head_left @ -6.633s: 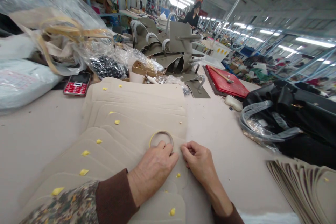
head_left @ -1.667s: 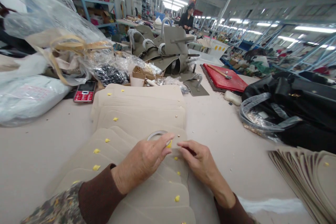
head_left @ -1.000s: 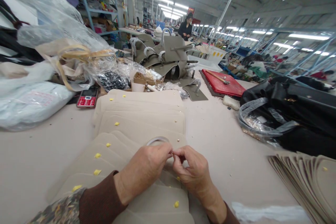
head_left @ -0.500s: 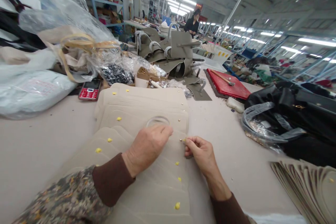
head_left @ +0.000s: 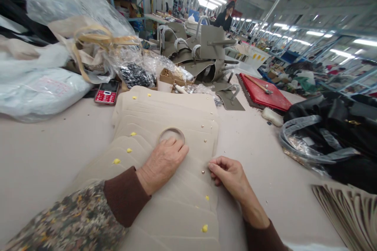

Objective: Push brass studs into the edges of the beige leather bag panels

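A fanned stack of beige panels (head_left: 188,188) lies before me, with small metal studs (head_left: 203,172) and yellow bits (head_left: 204,228) along its edges. My left hand (head_left: 165,160) rests over the stack, fingers closed on the near side of a thin ring-shaped roll (head_left: 171,130), which looks like tape. At the stack's right edge, my right hand (head_left: 228,172) has thumb and forefinger pinched together beside a bare stud. Whatever sits between those fingertips is too small or hidden to make out.
A red phone (head_left: 106,93) and plastic-wrapped bundles (head_left: 44,92) lie left. Behind the stack are grey-brown bag pieces (head_left: 213,41). A hammer (head_left: 259,85) lies on a red board (head_left: 277,100). Right are black bags (head_left: 353,133) and more panels (head_left: 350,211). A person (head_left: 224,17) stands far back.
My right hand has moved to a nearer stud, where a yellow bit showed before and bare metal shows now. My left hand and the roll have shifted slightly left. The view has turned a little.
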Motion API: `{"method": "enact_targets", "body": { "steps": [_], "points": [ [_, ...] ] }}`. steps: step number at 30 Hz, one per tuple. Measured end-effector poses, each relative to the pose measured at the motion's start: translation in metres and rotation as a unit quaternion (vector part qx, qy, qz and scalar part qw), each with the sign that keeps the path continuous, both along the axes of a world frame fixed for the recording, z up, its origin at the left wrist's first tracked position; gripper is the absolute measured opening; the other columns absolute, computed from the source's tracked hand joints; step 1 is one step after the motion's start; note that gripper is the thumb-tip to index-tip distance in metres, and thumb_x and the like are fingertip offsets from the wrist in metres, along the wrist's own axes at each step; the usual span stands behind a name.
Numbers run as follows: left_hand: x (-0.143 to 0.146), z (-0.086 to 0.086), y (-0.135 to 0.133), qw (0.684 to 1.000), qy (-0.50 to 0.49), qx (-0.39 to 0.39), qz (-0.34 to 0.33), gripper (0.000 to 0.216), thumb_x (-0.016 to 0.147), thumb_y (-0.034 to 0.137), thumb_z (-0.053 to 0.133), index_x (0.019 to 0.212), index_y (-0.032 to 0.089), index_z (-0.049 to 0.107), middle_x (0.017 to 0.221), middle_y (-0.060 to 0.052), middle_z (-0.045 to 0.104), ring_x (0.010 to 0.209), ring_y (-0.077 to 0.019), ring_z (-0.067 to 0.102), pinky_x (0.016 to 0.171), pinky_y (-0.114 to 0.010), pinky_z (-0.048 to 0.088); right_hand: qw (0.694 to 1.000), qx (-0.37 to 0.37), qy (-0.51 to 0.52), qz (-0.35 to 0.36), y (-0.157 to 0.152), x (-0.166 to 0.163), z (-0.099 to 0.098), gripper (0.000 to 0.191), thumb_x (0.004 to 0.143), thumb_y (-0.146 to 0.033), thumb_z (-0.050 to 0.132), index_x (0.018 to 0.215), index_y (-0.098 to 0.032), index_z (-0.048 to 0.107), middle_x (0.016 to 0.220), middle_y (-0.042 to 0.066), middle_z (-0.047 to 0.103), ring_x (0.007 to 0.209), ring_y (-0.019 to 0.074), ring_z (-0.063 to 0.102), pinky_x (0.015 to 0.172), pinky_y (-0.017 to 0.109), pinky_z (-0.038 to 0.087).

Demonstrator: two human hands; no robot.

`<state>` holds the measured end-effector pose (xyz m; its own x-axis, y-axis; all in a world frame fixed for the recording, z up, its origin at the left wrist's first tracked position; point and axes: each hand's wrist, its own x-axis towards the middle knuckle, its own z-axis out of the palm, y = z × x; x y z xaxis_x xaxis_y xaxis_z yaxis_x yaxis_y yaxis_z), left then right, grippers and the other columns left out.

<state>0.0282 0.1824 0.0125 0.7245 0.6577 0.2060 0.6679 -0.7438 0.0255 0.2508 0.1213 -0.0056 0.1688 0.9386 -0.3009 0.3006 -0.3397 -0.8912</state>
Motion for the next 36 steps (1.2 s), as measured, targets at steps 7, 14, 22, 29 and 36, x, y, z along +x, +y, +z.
{"method": "enact_targets", "body": {
  "steps": [7, 14, 22, 29, 36],
  "points": [
    [-0.001, -0.002, 0.001, 1.000, -0.016, -0.006, -0.006, 0.010, 0.091, 0.012, 0.050, 0.083, 0.017, 0.054, 0.087, -0.007, 0.058, 0.080, -0.0239, 0.049, 0.071, -0.037, 0.044, 0.990, 0.022, -0.120, 0.072, -0.012, -0.012, 0.008, 0.022, 0.077, -0.035, 0.062, 0.071, -0.015, 0.069, 0.057, -0.001, 0.062, 0.050, 0.0102, 0.051, 0.047, 0.020, 0.037],
    [-0.002, -0.003, 0.000, 1.000, -0.028, -0.004, -0.004, 0.013, 0.092, 0.011, 0.048, 0.081, 0.017, 0.054, 0.085, -0.007, 0.057, 0.079, -0.0229, 0.048, 0.069, -0.035, 0.043, 0.964, 0.091, -0.232, 0.093, -0.014, -0.022, 0.009, 0.019, 0.080, -0.029, 0.057, 0.071, -0.018, 0.070, 0.061, 0.001, 0.067, 0.052, 0.0133, 0.058, 0.052, 0.023, 0.043],
    [-0.002, -0.003, 0.001, 1.000, -0.026, -0.007, 0.000, 0.011, 0.091, 0.011, 0.050, 0.082, 0.016, 0.055, 0.086, -0.007, 0.058, 0.080, -0.0236, 0.048, 0.070, -0.036, 0.043, 0.956, 0.134, -0.257, 0.041, -0.028, -0.019, 0.001, 0.014, 0.083, -0.033, 0.060, 0.087, -0.020, 0.062, 0.060, -0.002, 0.065, 0.051, 0.0149, 0.059, 0.053, 0.024, 0.046],
    [-0.002, -0.007, 0.001, 0.999, -0.043, 0.010, -0.002, 0.012, 0.090, 0.010, 0.048, 0.083, 0.017, 0.055, 0.085, -0.007, 0.057, 0.079, -0.0240, 0.048, 0.069, -0.036, 0.042, 0.919, 0.207, -0.322, 0.092, -0.037, -0.025, -0.001, 0.019, 0.090, -0.025, 0.051, 0.084, -0.019, 0.068, 0.081, 0.006, 0.072, 0.073, 0.0186, 0.067, 0.070, 0.028, 0.048],
    [-0.003, -0.006, 0.005, 0.999, -0.030, 0.023, -0.003, 0.012, 0.087, 0.008, 0.049, 0.083, 0.017, 0.055, 0.085, -0.008, 0.057, 0.079, -0.0251, 0.048, 0.075, -0.041, 0.041, 0.924, 0.162, -0.339, 0.072, -0.023, -0.033, 0.001, 0.016, 0.087, -0.026, 0.054, 0.078, -0.020, 0.067, 0.071, 0.002, 0.068, 0.064, 0.0151, 0.061, 0.064, 0.024, 0.042]
  ]
}}
